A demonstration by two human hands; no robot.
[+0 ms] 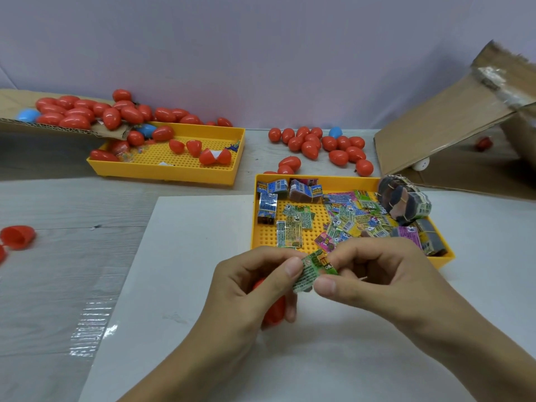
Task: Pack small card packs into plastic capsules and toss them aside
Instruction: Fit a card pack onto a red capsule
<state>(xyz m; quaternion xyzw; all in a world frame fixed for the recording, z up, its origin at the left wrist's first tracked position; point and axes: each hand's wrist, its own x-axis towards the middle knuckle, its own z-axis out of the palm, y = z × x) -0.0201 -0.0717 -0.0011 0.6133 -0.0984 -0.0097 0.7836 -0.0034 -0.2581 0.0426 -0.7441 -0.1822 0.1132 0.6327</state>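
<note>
Head view: both hands pinch one small green foil card pack (314, 271).
Left hand (249, 288) also cradles a red plastic capsule half (274, 310); right hand (377, 274) grips the pack's other edge.

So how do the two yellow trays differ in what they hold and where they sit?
The near yellow tray sits just beyond both hands and holds card packs, loose and in banded bundles. The far yellow tray sits back left, partly under a cardboard flap, and holds red capsules, some open, plus a blue one. The near tray looks crowded; the far one shows more bare floor. Both are yellow, rectangular, with perforated floors.
</note>
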